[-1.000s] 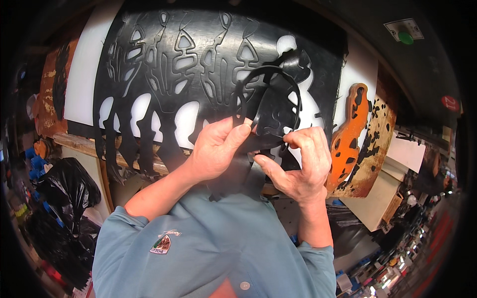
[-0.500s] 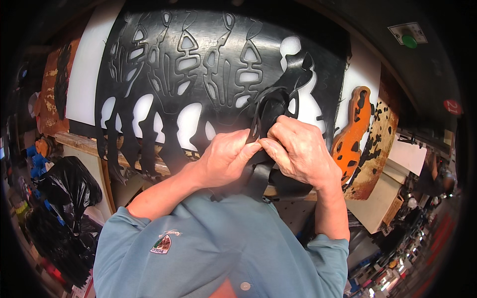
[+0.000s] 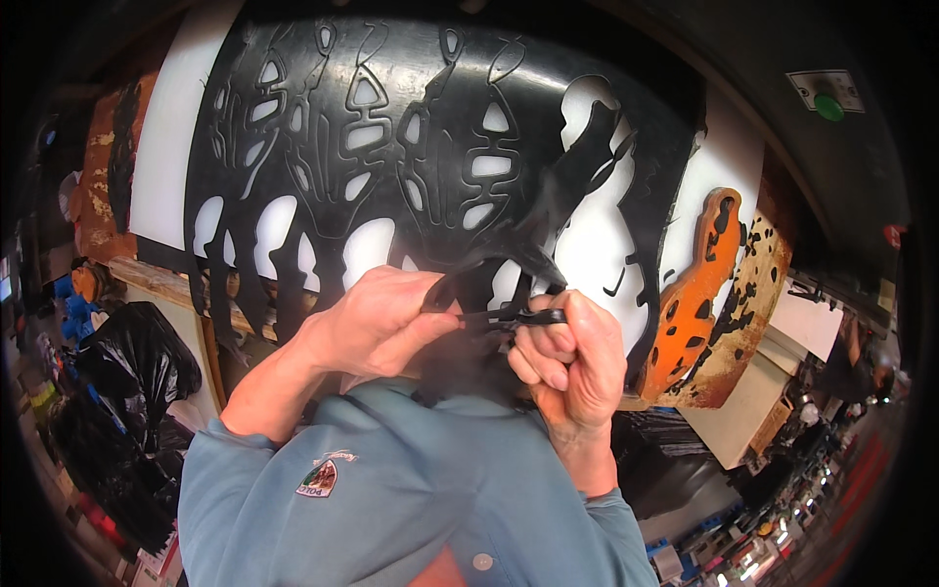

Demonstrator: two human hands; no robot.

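A: So, head view, what's actually being gripped here?

B: A black strip point(image 3: 489, 319), stretched between the hands just above the shirt front point(image 3: 416, 470). One end is pinched between thumb and fingers of the left hand point(image 3: 377, 318); the other is clamped in the curled fingers of the right hand point(image 3: 577, 362). Both grips look narrow, no gap to speak of.

A: And is it joined to the big black sheet point(image 3: 543, 108)?

B: Can't be told, tbh. A dark band runs down from the sheet toward the right hand, but things are blurry there.

A: Any way this gets messed up?

B: A few. If it's pulled unevenly, a thin part could be torn. If it is joined up, the sheet could be dragged across the white board point(image 3: 602, 245) by one hard tug. And with so little held in the left pinch, that end could be lost. The orange shape point(image 3: 699, 279) is well off to the right, so a snag there seems unlikely.
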